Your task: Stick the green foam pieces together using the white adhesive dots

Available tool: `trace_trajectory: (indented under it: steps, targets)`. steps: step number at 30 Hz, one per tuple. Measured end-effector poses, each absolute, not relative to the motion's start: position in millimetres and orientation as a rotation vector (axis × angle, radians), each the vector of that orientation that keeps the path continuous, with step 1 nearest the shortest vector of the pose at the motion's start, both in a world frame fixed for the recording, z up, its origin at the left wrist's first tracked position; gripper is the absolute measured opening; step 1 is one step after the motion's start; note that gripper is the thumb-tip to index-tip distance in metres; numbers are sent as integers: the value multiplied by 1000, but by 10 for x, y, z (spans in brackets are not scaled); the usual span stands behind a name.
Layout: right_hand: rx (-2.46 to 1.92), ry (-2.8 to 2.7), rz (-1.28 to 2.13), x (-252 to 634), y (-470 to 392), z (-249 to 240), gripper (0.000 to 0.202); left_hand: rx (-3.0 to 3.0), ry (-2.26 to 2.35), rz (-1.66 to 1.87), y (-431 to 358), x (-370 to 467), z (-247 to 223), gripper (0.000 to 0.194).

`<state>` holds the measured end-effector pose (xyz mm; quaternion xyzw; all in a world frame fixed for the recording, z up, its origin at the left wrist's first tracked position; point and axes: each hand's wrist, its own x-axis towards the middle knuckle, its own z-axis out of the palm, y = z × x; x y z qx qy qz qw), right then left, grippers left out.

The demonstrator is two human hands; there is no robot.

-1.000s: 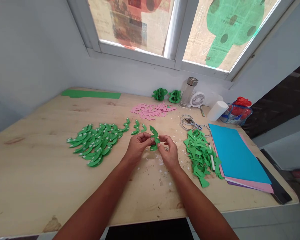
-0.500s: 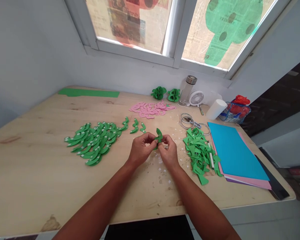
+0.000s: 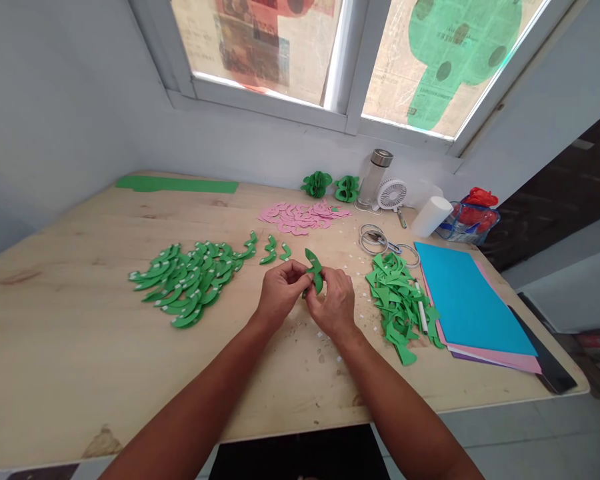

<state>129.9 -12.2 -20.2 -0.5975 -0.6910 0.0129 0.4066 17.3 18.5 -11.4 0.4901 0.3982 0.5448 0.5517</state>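
Between my two hands is a green paper cutout (image 3: 315, 265) with curved edges, held up over the middle of the table. My left hand (image 3: 281, 291) pinches its left side between thumb and finger. My right hand (image 3: 334, 300) closes on its lower right side, the fingertips partly hidden. Left of my hands lies a heap of curved green paper pieces (image 3: 190, 280) with small white tabs on them. Two separate green pieces, one zigzag piece (image 3: 269, 249) and a smaller one (image 3: 285, 251), rest just beyond my left hand.
Green paper scraps (image 3: 397, 300) with a white pen (image 3: 423, 317) lie right, beside blue sheets (image 3: 473, 300). Tape rolls (image 3: 373, 240), pink cutouts (image 3: 300, 217), green paper balls (image 3: 317, 185), a glass bottle (image 3: 375, 180) and a small fan (image 3: 392, 194) stand farther back on the table (image 3: 80, 320).
The green cutout has turned in my fingers and shows more of its curved face. My right hand has rotated and shifted slightly left; the left hand stays nearly in place.
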Motion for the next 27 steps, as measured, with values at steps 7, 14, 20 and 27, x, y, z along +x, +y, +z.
trace_trajectory:
  steps: [7,14,20,27]
  targets:
    - [-1329,-1530,414,1343,-108,-240,21,953,888,1297,197,148,-49,23]
    - [-1274,-1326,726,1344,-62,-269,14,902,868,1270,219,137,-84,25]
    - [-1154,-1142,972,1314,-38,-275,11,817,838,1278,238,114,-70,29]
    - [-1126,-1199,994,1274,-68,-276,11,740,807,1296,246,92,-12,26]
